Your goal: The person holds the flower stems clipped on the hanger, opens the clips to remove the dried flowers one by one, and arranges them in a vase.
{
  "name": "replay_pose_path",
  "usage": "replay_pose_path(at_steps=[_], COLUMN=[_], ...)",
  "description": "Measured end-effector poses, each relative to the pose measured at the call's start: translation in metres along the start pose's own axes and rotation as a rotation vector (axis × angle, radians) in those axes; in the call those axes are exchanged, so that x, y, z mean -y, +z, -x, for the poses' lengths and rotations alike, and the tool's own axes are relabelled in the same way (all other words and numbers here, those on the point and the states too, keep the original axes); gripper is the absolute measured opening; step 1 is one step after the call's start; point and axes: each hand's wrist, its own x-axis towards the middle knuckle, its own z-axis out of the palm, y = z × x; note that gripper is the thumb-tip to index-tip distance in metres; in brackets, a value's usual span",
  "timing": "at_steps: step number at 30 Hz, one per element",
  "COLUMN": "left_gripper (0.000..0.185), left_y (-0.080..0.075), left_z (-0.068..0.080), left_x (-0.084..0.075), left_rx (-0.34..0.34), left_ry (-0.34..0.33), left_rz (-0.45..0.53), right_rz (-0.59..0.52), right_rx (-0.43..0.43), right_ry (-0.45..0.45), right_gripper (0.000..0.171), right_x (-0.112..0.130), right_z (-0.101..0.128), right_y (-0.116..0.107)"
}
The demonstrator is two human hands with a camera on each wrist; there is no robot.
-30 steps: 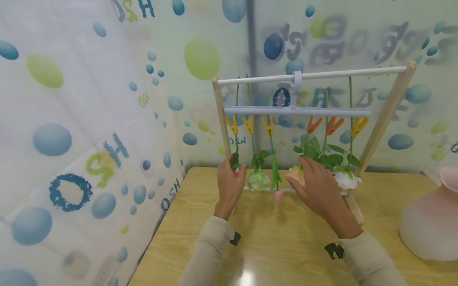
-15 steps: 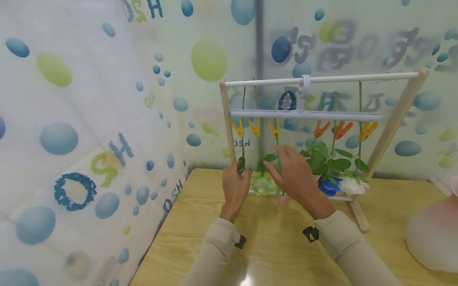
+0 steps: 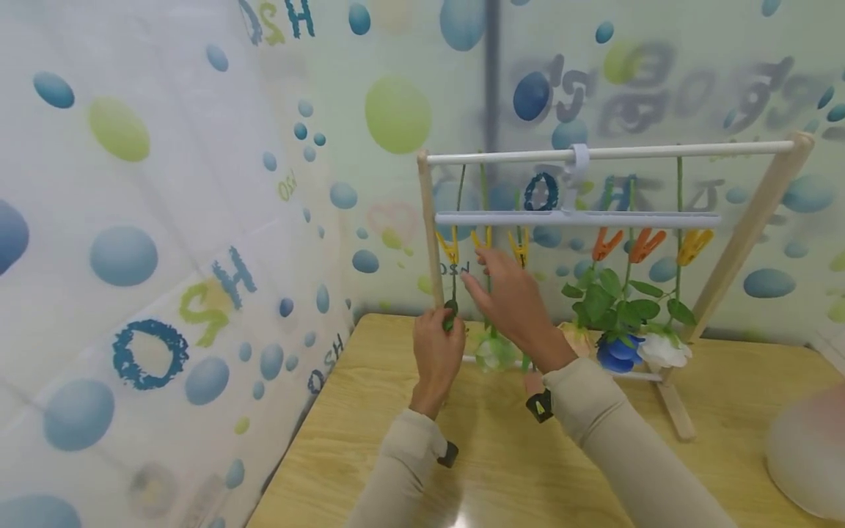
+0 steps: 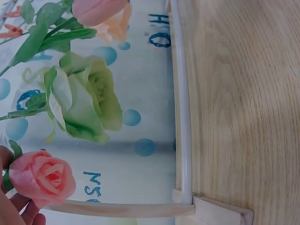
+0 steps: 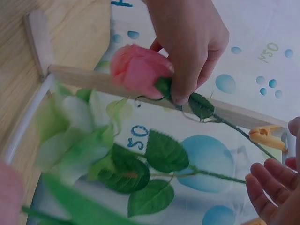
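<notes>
Left hand (image 3: 436, 352) pinches the pink rose (image 5: 138, 70) at its base, low by the rack's left post (image 3: 430, 227); right hand (image 3: 511, 301), fingers apart and holding nothing, reaches toward the yellow clip (image 3: 450, 248) above it. Risk: tugging before the clip opens could tip the light wooden rack (image 3: 746, 227) (or snap the stem). Glossy wood-grain table (image 3: 396, 440), bubble-print curtain walls (image 3: 165, 220), frosted pink vase (image 3: 808, 458) at right.

desk (image 3: 502, 469): glossy grained wood
rack posts (image 3: 430, 227): bare matt wood
rail (image 3: 660, 152): smooth white plastic
pegs (image 3: 450, 248): yellow plastic
pink rose (image 5: 138, 70): matt cloth
</notes>
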Motion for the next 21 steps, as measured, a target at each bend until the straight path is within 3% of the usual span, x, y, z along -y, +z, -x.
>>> replay_pose_path(at_steps=[14, 21], left_gripper=[0.018, 0.014], left_y=[-0.004, -0.004], left_z=[0.009, 0.009], left_x=[0.003, 0.004], left_rx=[0.015, -0.033], left_ry=[0.018, 0.076], left_rz=[0.032, 0.02], right_rz=[0.103, 0.192], right_rx=[-0.168, -0.21], right_ry=[0.06, 0.073], right_gripper=[0.035, 0.034], right_x=[0.021, 0.026], right_z=[-0.029, -0.035], right_y=[0.031, 0.037])
